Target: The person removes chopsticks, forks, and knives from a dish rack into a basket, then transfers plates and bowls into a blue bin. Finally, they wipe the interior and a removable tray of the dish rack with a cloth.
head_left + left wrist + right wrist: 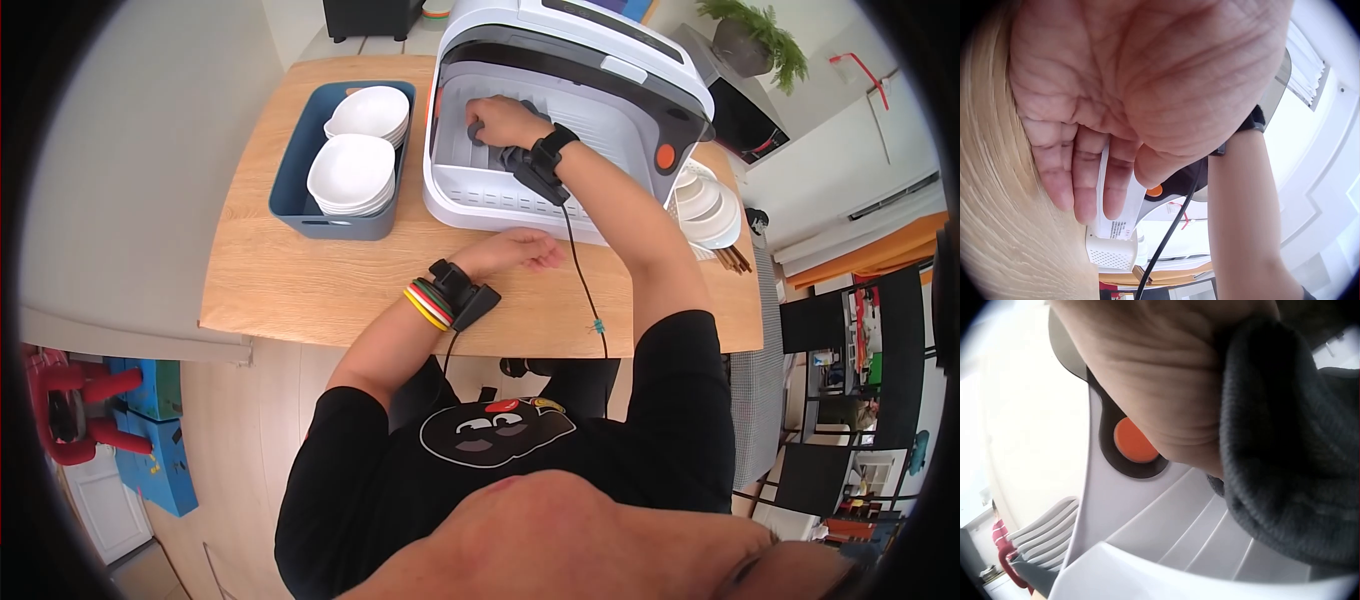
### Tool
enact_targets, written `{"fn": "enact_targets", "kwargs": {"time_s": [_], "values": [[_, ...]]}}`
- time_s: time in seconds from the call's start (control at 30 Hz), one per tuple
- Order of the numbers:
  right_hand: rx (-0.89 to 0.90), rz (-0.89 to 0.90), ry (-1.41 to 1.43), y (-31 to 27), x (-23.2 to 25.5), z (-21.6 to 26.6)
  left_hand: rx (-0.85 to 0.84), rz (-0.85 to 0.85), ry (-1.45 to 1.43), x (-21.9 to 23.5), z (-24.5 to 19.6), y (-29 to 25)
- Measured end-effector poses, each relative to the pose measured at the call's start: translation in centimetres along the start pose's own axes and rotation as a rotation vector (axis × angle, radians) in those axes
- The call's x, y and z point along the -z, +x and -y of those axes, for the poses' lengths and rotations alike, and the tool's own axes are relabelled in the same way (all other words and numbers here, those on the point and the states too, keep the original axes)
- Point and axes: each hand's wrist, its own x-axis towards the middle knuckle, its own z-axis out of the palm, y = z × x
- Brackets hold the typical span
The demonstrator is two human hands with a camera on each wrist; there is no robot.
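Note:
My right hand (508,122) reaches inside a white dish storage box (570,220) with a raised smoky lid. It grips a dark grey cloth (1291,462), which bunches against the palm in the right wrist view. The cloth lies over the ribbed and slotted left part of the box's inside, and my fingertips are largely hidden behind hand and cloth in that view. My left hand (515,250) rests on the wooden table (330,290) in front of the box. In the left wrist view its palm shows with the fingers loosely bent and nothing held.
Left of the box stands a blue-grey bin (290,190) with stacks of white bowls (352,172). At the right are white dishes (705,210) in a rack, with brown chopsticks (733,259) beside them. A thin black cable (582,275) hangs from the right wrist across the table.

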Motion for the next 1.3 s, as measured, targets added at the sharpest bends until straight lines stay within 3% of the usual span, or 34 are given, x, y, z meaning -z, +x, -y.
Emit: {"fn": "enact_targets", "kwargs": {"time_s": [0.23,0.43,0.57,0.63,0.73,0.77,0.83,1.03,1.17,1.3], "values": [[-0.154,-0.249,-0.023,2.4,-0.9,-2.7,0.009,-0.014,-0.011,0.0,0.2,0.1],[-0.244,-0.360,-0.043,3.6,-0.9,-3.6,-0.002,0.005,-0.005,0.0,0.0,0.0],[-0.254,-0.527,-0.056,3.8,-0.6,-3.1,0.005,0.000,0.000,-0.2,0.0,0.0],[-0.219,-0.700,-0.126,3.7,-0.2,-2.4,0.007,0.009,-0.004,0.0,0.2,0.1],[-0.153,-0.740,-0.118,3.6,0.0,-2.1,0.012,0.010,-0.011,0.0,0.3,0.2],[-0.153,-0.739,-0.118,3.5,0.0,-2.0,0.012,0.010,-0.012,0.0,0.3,0.2],[-0.141,-0.489,-0.154,3.2,-0.1,-2.0,0.017,0.000,-0.008,-0.1,-0.1,0.0],[-0.118,-0.287,-0.394,4.1,-1.9,-3.3,0.011,-0.001,-0.003,0.0,0.2,0.1],[-0.112,-0.260,-0.418,5.2,-2.1,-3.1,0.014,-0.005,0.005,-0.1,0.2,0.1],[-0.236,-0.079,-0.470,5.9,-1.5,-1.5,0.006,0.012,-0.003,0.0,0.1,0.1]]}}
